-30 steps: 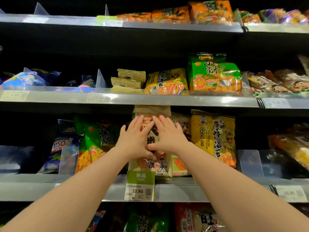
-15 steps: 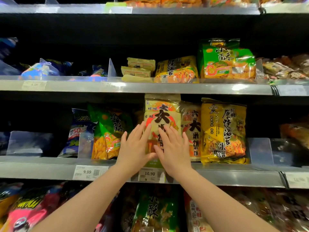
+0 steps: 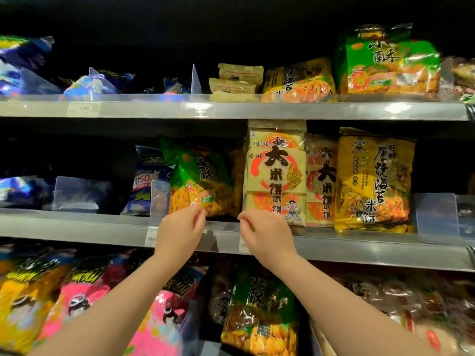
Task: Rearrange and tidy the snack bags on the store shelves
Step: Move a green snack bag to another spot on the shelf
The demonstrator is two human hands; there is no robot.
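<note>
Both arms reach up from the bottom of the frame to the middle shelf [image 3: 77, 227]. The left hand [image 3: 180, 227] sits just left of centre, fingers curled, its tips right under the lower corner of the green bag [image 3: 203, 176]. I cannot tell whether it pinches that corner or only hangs beside it. The right hand [image 3: 267, 235] is just right of centre, fingers loosely curled with nothing in them, its knuckles close to the lower left corner of the cream bag [image 3: 276, 173].

The cream bag stands upright at centre frame, facing out, its top reaching the underside of the upper shelf [image 3: 154, 110]. A second bag [image 3: 321, 181] of the same kind stands touching its right side, partly behind it. The yellow bag [image 3: 372, 181] comes next to the right, upright, with a clear divider [image 3: 434, 214] beyond it. The green bag leans a little, with a dark gap between it and the cream bag. A blue bag [image 3: 146, 181] slumps to its left.

On the upper shelf, pale flat packs [image 3: 236, 83] lie stacked at upper centre, with a big green pack [image 3: 385, 62] at upper right. At the bottom of the frame, a pink bag [image 3: 84, 291] and another green one [image 3: 259, 312] are on the lowest level.
</note>
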